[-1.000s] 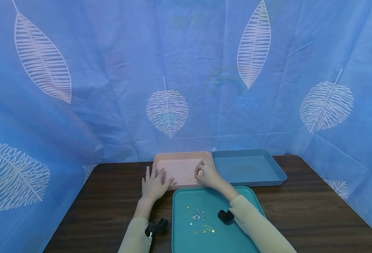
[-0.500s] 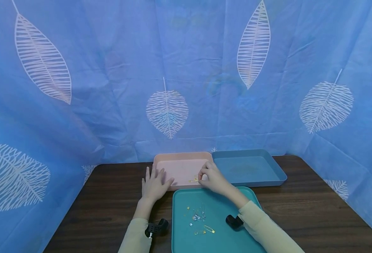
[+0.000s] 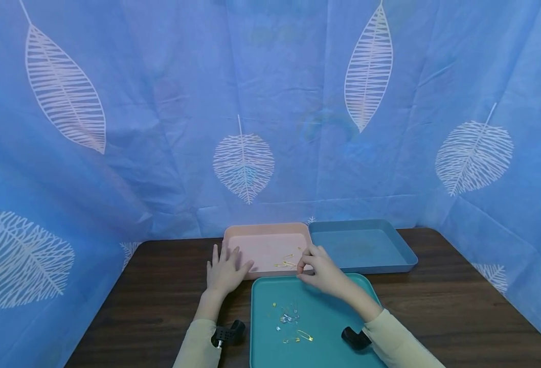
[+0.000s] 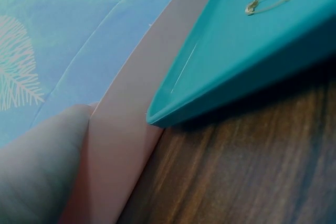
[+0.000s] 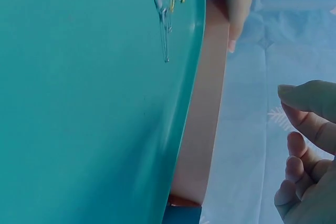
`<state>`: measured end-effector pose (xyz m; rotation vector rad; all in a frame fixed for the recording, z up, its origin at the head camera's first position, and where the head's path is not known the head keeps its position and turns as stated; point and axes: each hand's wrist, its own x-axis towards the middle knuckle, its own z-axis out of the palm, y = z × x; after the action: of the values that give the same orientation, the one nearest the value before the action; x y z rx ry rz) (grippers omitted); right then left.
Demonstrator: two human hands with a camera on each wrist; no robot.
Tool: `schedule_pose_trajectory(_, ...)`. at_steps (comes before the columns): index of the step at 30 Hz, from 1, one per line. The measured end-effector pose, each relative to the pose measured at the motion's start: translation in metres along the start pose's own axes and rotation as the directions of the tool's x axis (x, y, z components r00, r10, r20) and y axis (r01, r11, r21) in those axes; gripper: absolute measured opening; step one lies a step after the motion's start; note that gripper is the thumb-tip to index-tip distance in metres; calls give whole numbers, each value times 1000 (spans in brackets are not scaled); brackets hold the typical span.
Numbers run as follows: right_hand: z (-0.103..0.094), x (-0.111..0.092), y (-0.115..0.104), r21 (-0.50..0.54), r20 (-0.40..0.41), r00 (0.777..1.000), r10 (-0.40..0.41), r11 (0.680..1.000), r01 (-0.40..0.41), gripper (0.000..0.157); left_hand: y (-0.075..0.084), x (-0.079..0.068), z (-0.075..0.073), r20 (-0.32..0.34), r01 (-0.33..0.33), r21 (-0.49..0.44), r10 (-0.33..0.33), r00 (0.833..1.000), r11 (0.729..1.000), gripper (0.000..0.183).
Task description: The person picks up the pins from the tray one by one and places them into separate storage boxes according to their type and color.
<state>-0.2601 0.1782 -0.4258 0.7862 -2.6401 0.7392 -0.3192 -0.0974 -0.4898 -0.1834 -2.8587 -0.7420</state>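
My left hand (image 3: 224, 273) rests with spread fingers on the left front part of the pink tray (image 3: 256, 248); in the left wrist view its thumb (image 4: 47, 156) lies against the tray's wall. Over the front right edge of that tray hovers my right hand (image 3: 325, 273). Its fingers (image 5: 310, 98) are loosely bent, thumb near the index finger, and nothing shows between them. Several gold safety pins (image 3: 286, 264) lie in the pink tray. On the teal tray (image 3: 335, 314) are silver safety pins (image 3: 287, 318) and gold ones, including an opened-looking gold pin (image 3: 305, 336).
A blue tray (image 3: 362, 245) stands against the pink tray's right side. All three trays sit on a dark wooden table (image 3: 160, 301), the teal one nearest. Behind the table hangs a blue cloth (image 3: 289, 168) with white leaf prints.
The right hand has drawn back from inside the pink tray toward the front right, uncovering more gold safety pins there. The left hand has stayed in place.
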Motion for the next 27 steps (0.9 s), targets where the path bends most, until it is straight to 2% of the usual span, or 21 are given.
schedule_pose_trajectory(12, -3, -28, -14, 42, 5, 997, 76, 996, -76, 24, 0, 0, 0, 1, 2, 9, -2, 1000, 1000, 75)
schedule_pose_trajectory(21, -4, -39, -24, 68, -3, 990, 144, 987, -143, 24, 1, 0, -2, -6, 4, 0, -4, 1000, 1000, 74)
schedule_pose_trajectory(27, 0, -47, -27, 94, -4, 989, 151, 984, -150, 23, 0, 0, 0, -5, -1, 1, 1, 1000, 1000, 74)
